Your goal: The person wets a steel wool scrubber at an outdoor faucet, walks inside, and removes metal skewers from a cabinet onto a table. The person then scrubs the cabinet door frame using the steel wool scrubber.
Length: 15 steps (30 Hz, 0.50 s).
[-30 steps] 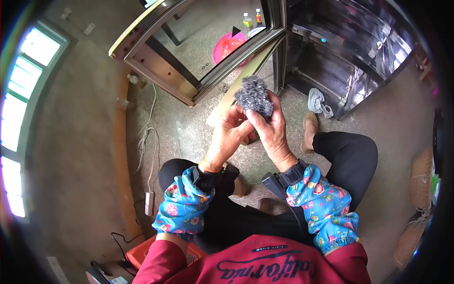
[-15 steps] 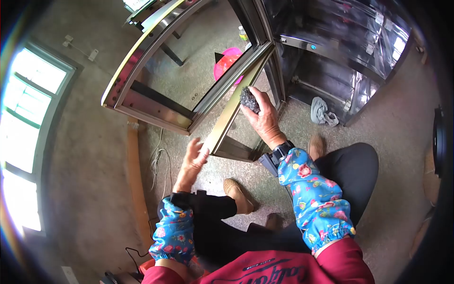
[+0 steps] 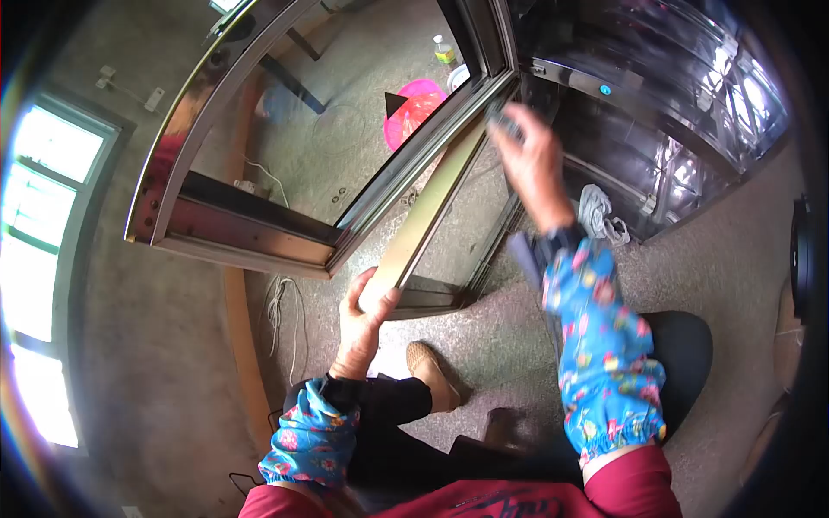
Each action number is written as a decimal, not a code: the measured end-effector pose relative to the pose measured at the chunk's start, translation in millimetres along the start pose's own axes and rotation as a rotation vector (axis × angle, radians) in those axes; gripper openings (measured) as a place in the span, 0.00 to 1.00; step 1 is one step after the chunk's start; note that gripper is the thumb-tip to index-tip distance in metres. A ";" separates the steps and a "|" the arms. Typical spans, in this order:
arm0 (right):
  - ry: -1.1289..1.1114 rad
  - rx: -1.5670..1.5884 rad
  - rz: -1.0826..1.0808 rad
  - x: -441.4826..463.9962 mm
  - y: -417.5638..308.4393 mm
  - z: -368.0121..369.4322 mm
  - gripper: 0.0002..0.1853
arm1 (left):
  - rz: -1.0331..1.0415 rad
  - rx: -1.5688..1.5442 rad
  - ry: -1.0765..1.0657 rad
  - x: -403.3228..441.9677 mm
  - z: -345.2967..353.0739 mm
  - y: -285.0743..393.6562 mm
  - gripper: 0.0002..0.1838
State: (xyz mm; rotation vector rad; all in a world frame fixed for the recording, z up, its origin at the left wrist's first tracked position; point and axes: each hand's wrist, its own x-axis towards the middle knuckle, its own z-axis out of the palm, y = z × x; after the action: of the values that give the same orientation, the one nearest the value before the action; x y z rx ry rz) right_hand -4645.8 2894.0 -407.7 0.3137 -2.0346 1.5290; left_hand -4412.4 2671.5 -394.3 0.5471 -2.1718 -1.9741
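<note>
My left hand [image 3: 361, 324] is closed around the near corner of a lower glass cabinet door [image 3: 423, 216], thumb on its pale gold edge strip. Up near the hinge end of that same edge is my right hand [image 3: 534, 164], blurred by motion. Its fingers are wrapped round a dark grey steel wool scourer [image 3: 505, 127]. Whether the scourer touches the door cannot be made out. Just above, the upper glass door [image 3: 250, 250] of the cabinet also stands swung out, its frame dark and metallic.
The shiny metal cabinet [image 3: 656, 129] stands at the upper right, with a grey cloth [image 3: 596, 211] on the floor before it. Through the upper door's glass show a pink basin [image 3: 401, 129] and a bottle [image 3: 444, 52]. A cable [image 3: 281, 302] lies by the left wall.
My left hand has taken hold of the lower door's corner. My right hand has moved up and right with the scourer, toward the hinge end. The doors appear lower and further left.
</note>
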 end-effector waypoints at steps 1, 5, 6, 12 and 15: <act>-0.005 -0.071 -0.086 -17.1 -11.8 1.7 0.15 | 0.014 -0.009 0.027 -1.1 4.7 2.0 0.25; 0.101 0.069 -0.061 -18.7 10.9 9.7 0.15 | 0.054 -0.015 0.090 -3.3 13.6 3.2 0.24; 0.137 0.058 -0.039 -2.3 23.3 9.9 0.16 | 0.089 0.033 0.097 -3.5 14.3 2.6 0.22; 0.087 0.109 0.080 44.0 59.6 11.9 0.22 | 0.156 0.110 0.089 -3.8 11.4 4.5 0.21; 0.041 0.353 0.100 -19.6 5.7 5.2 0.23 | 0.112 0.005 0.093 -9.2 16.7 9.8 0.23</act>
State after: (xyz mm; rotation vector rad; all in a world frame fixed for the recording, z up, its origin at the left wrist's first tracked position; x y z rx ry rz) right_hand -4634.3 2888.1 -424.3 0.3157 -1.7658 1.9425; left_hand -4411.4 2691.0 -385.4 0.4960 -2.1041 -1.8492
